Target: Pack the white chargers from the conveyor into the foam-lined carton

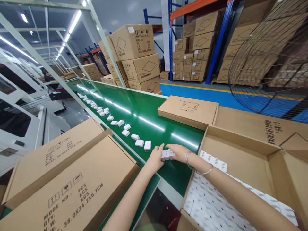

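Over the green conveyor belt point(178, 175), my left hand point(156, 158) and my right hand point(178, 152) pinch a short row of white plug-in chargers point(167, 154) from its two sides. The fingers of both hands are closed on the row. Just left of my left hand, a white charger point(147, 145) stands on the belt with its prongs showing. Under my right forearm is an unfolded carton point(204, 141) partly filled with tightly packed white chargers point(207, 199). A separate row of chargers point(213, 161) lies on top at its left side.
More chargers point(125, 132) trail up the belt's left side. Flat cartons point(79, 189) lie at the lower left, and a closed carton point(189, 110) sits across the belt. Stacked boxes point(141, 67), a blue rack post point(218, 41) and a wire fan guard point(267, 61) stand beyond.
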Tool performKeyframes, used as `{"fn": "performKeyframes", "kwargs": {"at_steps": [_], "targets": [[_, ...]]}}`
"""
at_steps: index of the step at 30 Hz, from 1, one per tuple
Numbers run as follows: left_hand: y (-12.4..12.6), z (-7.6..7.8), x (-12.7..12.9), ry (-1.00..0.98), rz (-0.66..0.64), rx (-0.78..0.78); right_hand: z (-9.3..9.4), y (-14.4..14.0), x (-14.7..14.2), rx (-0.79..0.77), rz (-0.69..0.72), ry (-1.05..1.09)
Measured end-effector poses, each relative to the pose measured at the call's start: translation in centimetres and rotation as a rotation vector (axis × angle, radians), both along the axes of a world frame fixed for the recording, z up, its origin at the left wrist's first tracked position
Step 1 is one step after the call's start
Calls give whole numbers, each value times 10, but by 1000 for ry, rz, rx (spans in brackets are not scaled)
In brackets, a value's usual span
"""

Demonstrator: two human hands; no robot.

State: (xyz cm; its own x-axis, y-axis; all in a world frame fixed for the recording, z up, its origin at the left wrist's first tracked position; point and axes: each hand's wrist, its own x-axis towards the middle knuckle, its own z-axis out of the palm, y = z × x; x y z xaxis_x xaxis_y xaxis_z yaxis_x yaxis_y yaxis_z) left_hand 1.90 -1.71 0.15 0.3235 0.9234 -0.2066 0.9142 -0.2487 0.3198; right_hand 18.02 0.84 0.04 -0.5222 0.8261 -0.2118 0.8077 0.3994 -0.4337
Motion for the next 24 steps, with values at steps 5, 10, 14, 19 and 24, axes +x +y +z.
{"fn": "performKeyframes", "kwargs": {"at_steps": [5,10,14,19,24], "targets": [[-10,-9,-2,17,133,-64,3,-11,-5,34,88,-38],[-7,-4,3,8,170,-90,0,-19,-18,72,15,-57],[1,2,5,61,293,20,5,-15,-7,28,-46,54],[15,-6,3,262,477,279,29,-39,33,-101,-115,382],[22,-14,-5,248,423,186,39,-104,67,-776,-562,1237]]}}
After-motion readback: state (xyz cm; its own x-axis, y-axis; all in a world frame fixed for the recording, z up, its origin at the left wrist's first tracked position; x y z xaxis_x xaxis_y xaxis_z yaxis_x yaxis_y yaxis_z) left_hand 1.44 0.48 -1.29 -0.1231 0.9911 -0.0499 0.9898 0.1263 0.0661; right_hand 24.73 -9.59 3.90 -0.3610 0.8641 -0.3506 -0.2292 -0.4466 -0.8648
